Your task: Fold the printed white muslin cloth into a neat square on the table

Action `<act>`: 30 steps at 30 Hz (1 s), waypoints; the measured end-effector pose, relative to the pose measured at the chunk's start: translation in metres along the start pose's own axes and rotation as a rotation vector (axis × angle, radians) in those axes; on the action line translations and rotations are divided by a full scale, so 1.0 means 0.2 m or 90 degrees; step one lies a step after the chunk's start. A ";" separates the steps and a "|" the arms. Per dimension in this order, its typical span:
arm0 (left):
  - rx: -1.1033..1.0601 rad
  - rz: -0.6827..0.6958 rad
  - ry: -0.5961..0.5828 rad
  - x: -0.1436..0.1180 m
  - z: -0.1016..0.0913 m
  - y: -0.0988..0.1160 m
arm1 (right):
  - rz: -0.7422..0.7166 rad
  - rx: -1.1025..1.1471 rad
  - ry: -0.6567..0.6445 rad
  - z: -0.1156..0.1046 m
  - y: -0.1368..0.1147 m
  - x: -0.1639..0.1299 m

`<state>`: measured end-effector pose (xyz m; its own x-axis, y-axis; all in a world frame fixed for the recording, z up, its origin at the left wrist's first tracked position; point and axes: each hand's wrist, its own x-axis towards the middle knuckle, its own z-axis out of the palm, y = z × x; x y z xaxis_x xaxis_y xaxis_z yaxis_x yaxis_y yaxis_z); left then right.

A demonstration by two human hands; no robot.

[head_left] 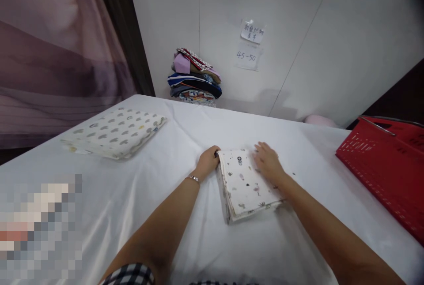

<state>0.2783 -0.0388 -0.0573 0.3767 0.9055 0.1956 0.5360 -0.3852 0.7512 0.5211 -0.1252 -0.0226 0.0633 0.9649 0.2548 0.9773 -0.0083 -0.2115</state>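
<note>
A folded white cloth (247,183) with small scattered prints lies in layers on the white-covered table, in front of me. My left hand (209,161) is closed on its far left corner; the fingertips are partly hidden behind the fold. On the far right part of the same cloth rests my right hand (267,161), fingers stretched out and slightly blurred. Farther left, apart from both hands, lies another folded white cloth (121,131) with a grey mouse-head-like pattern.
A red perforated basket (380,170) with a metal handle stands at the right. Behind the table rises a stack of folded fabrics (195,77) against the wall. A pinkish curtain (59,46) hangs at left. The table cover (159,214) is wrinkled. Paper signs (250,46) are on the wall.
</note>
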 end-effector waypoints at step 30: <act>-0.003 -0.068 0.070 0.02 0.03 -0.01 | -0.203 0.036 -0.053 0.11 -0.56 -0.74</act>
<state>0.2818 -0.0360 -0.0619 0.2327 0.9555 0.1811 0.5657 -0.2844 0.7740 0.3975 -0.2614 -0.0567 -0.2631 0.9346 0.2395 0.9325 0.3100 -0.1854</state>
